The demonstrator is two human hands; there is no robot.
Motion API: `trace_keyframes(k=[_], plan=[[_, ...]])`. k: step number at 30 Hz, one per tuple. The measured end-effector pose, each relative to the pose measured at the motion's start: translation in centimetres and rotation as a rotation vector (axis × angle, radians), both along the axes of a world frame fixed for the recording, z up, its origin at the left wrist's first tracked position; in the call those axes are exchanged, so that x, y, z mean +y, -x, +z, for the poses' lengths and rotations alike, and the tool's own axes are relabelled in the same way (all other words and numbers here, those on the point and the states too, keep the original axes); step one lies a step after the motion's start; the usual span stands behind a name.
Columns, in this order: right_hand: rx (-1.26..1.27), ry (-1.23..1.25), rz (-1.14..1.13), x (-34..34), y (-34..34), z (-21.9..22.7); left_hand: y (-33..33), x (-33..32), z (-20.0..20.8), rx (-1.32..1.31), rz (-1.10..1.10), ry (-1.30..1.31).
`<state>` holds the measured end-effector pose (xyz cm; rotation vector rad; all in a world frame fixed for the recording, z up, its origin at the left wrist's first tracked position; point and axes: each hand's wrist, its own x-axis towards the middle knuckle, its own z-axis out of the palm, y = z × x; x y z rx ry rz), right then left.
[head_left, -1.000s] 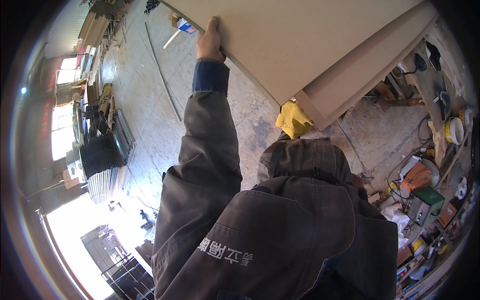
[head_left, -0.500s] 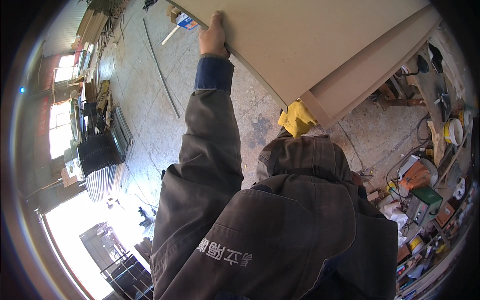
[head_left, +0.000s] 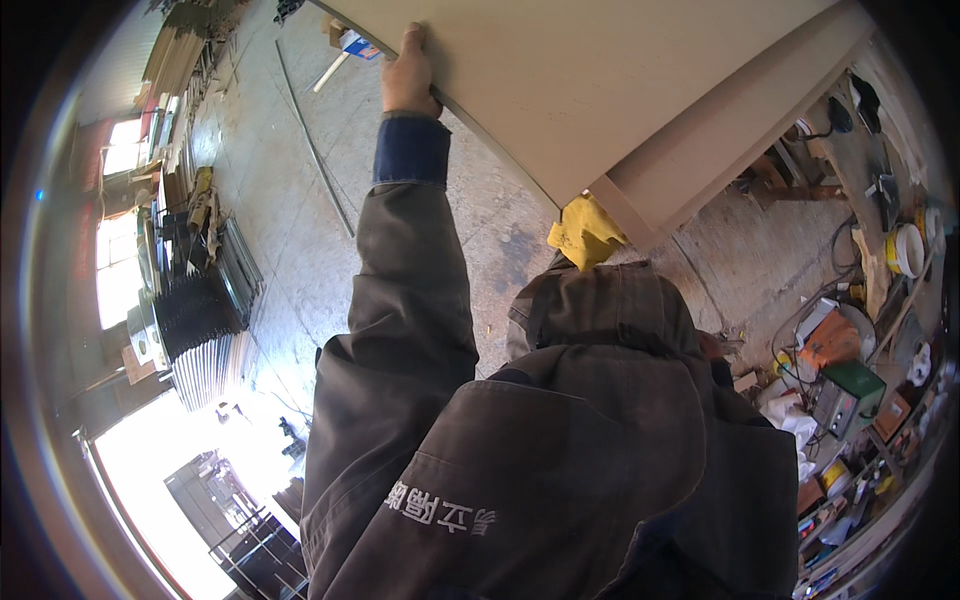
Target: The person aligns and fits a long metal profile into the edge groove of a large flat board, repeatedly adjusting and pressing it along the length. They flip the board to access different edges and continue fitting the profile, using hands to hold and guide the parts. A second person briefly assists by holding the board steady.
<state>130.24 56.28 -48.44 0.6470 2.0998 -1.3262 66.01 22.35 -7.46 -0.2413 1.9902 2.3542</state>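
A large flat tan board (head_left: 600,90) fills the upper middle of the view, its near corner pointing toward me. My left hand (head_left: 408,78) reaches forward and grips the board's left edge, thumb on the top face and the other fingers hidden beneath. Along its right side lies a second tan board or strip (head_left: 735,125), set a little lower. A crumpled yellow cloth-like piece (head_left: 588,235) shows just under the near corner, beside a fold of dark clothing. I cannot make out my right hand; the boards or my dark jacket hide it.
A long thin metal bar (head_left: 315,140) lies on the concrete floor at left, near a blue-and-white box (head_left: 358,44). Dark stacked profiles (head_left: 200,310) stand by the left wall. At right are a green machine (head_left: 848,398), cables, a white bucket (head_left: 907,250) and cluttered tools.
The board and my left hand on its edge have shifted slightly left in the view, and the yellow piece with them. My grip looks the same.
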Motion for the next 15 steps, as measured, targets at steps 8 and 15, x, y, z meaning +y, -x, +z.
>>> trace_keyframes(k=[8, 15], plan=[[-0.081, 0.108, -0.335, -1.7, 2.1, 3.5, -0.8, 0.4, 1.2, -0.091, -0.044, 0.069], [0.063, 0.161, -0.451, -3.1, 1.4, 2.8, -1.1, 0.5, 2.2, -0.114, -0.038, 0.131]])
